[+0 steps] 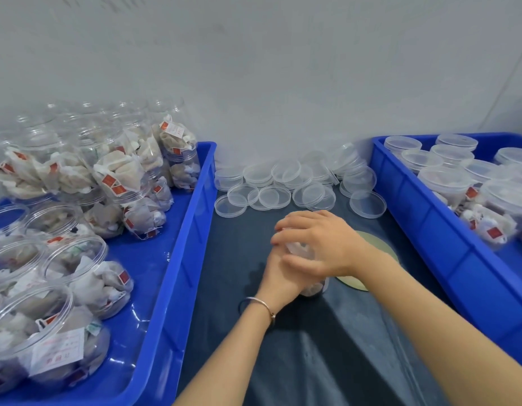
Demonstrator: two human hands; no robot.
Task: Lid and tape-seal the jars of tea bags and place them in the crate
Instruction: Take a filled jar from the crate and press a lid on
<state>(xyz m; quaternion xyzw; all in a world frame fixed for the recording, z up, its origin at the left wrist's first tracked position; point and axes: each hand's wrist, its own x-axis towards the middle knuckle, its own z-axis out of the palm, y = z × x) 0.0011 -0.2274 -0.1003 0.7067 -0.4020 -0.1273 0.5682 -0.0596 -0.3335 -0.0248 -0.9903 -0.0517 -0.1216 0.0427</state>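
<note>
A clear jar of tea bags (pixel 314 288) stands on the dark table between two blue crates, mostly covered by my hands. My left hand (pixel 279 276) grips its side from the left. From above, my right hand (pixel 321 244) lies over its top, fingers curled round the clear lid (pixel 299 249). The left crate (pixel 192 230) holds several open jars stuffed with tea bags (pixel 87 273). Lidded jars (pixel 447 183) fill the right crate (pixel 429 230).
A heap of loose clear lids (pixel 271 183) lies at the back of the table against the grey wall. A flat pale yellow round thing (pixel 382 244) lies partly under my right wrist. Dark cloth (pixel 312 361) covers the table toward me.
</note>
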